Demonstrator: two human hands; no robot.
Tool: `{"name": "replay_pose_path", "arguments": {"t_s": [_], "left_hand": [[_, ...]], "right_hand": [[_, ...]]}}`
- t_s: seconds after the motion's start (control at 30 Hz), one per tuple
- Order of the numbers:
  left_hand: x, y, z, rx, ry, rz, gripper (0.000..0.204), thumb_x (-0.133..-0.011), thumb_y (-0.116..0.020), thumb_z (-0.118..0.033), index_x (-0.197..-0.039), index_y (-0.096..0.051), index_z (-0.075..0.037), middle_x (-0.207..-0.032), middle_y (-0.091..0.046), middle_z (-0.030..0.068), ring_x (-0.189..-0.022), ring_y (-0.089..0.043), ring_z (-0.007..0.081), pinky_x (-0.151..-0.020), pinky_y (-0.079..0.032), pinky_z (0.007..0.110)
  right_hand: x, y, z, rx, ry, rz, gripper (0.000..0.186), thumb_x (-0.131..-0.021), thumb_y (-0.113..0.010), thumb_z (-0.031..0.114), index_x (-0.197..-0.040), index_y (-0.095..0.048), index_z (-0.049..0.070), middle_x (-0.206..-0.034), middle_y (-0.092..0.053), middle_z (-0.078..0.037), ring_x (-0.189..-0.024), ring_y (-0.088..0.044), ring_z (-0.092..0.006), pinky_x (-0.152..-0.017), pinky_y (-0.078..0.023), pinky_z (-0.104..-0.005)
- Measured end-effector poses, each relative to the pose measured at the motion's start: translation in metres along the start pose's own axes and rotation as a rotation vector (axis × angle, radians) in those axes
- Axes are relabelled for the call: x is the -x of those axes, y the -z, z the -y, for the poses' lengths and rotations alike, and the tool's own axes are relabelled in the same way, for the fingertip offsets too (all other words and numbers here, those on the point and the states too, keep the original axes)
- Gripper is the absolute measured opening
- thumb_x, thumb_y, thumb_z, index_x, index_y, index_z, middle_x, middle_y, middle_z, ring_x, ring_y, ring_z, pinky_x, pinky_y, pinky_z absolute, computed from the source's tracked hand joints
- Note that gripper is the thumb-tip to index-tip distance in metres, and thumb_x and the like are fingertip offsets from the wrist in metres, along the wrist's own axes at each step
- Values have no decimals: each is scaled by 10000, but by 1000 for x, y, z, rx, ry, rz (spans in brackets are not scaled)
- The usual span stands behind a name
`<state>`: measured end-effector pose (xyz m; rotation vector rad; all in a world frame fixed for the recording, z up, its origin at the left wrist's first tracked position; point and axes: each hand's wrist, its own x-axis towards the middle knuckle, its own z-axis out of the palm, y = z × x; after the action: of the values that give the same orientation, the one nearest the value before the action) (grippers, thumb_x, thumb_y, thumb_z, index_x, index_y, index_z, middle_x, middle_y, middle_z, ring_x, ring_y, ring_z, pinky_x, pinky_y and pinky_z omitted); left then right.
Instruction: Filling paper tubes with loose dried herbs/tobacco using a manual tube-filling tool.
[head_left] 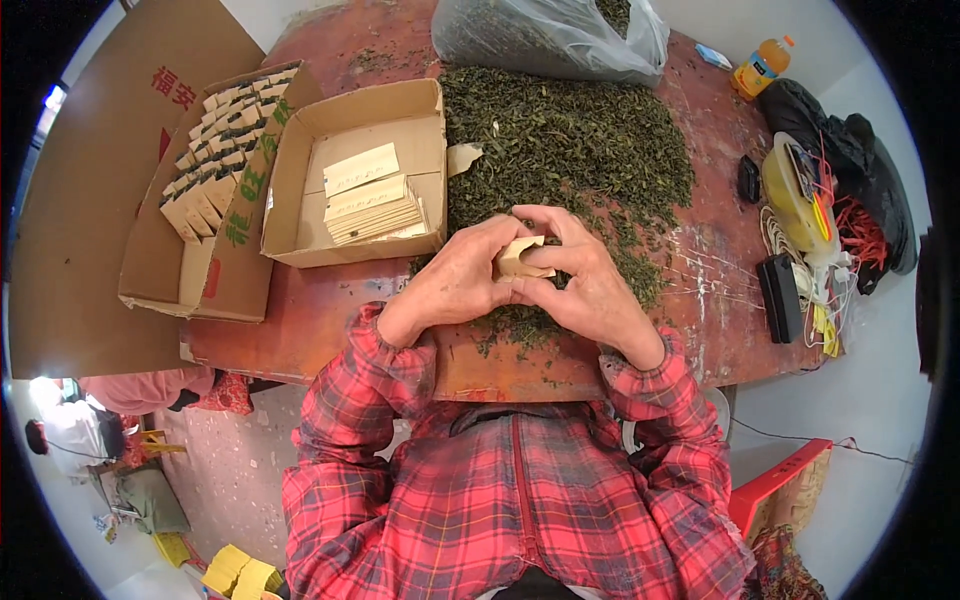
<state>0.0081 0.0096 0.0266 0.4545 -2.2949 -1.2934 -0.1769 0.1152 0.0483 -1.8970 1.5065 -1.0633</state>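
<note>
Between my two hands is a small tan paper bag (pixel 515 257), its top edge open, held just above the table's near part. My left hand (pixel 452 272) is closed around the bag's left side. At the opening, the fingers of my right hand (pixel 592 283) curl against the paper; whether they also hold leaves is hidden. A wide spread of dark green dried leaves (pixel 575 140), like loose tea, lies beyond and under my hands. Left of them, a shallow cardboard box (pixel 440 165) holds a stack of flat paper bags (pixel 372 210).
A longer carton (pixel 195 285) at the left holds rows of filled paper bags (pixel 225 140). At the back stands a clear plastic sack (pixel 530 45) of leaves. An orange drink bottle (pixel 762 68), a black case (pixel 778 298) and a yellow container (pixel 790 185) line the table's right side.
</note>
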Motion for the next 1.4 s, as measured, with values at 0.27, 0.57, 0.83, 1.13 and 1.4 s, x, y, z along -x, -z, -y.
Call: {"name": "replay_pose_path", "arguments": {"t_s": [0.27, 0.57, 0.83, 1.13, 1.4], "left_hand": [[-1, -19, 10, -135, -48, -135, 493, -742, -909, -74, -1109, -584, -20, -917, -704, 198, -828, -718, 369, -722, -555, 433], [-3, -14, -10, -94, 131, -138, 492, -789, -884, -118, -1117, -545, 23, -897, -697, 254, -885, -699, 491, -711, -555, 489], [-3, -14, -2, -136, 48, -133, 506, -803, -875, -132, -1164, -560, 31, -901, -706, 271, -912, -708, 498, -717, -563, 503], [-1, -14, -2, -135, 111, -170, 426, -815, -886, -109, -1102, -587, -11, -877, -712, 232, -844, -733, 445, -694, -561, 458], [-3, -21, 1, -149, 70, -186, 406, -814, -848, -78, -1099, -568, -7, -902, -708, 255, -879, -713, 479, -707, -558, 489]], "right_hand": [[-2, -1, 3, 163, 71, -29, 260, -788, -852, 80, -1024, -787, -7, -1453, -610, -193, -1257, -613, -373, -1060, -509, -457], [-2, 1, 15, 307, 227, -127, 251, -723, -862, 37, -942, -745, 0, -1299, -662, -182, -1154, -613, -387, -961, -532, -467], [-2, 1, 17, 357, 244, -160, 234, -741, -849, 39, -930, -717, 1, -1281, -663, -183, -1141, -615, -380, -953, -537, -471], [4, 13, 16, 199, 173, -204, 284, -810, -832, 50, -1088, -774, 43, -1302, -664, -188, -1096, -658, -349, -905, -570, -440], [4, 2, 9, 189, 214, -175, 224, -784, -791, -49, -994, -738, 8, -1287, -664, -168, -1109, -642, -371, -913, -561, -431]]}}
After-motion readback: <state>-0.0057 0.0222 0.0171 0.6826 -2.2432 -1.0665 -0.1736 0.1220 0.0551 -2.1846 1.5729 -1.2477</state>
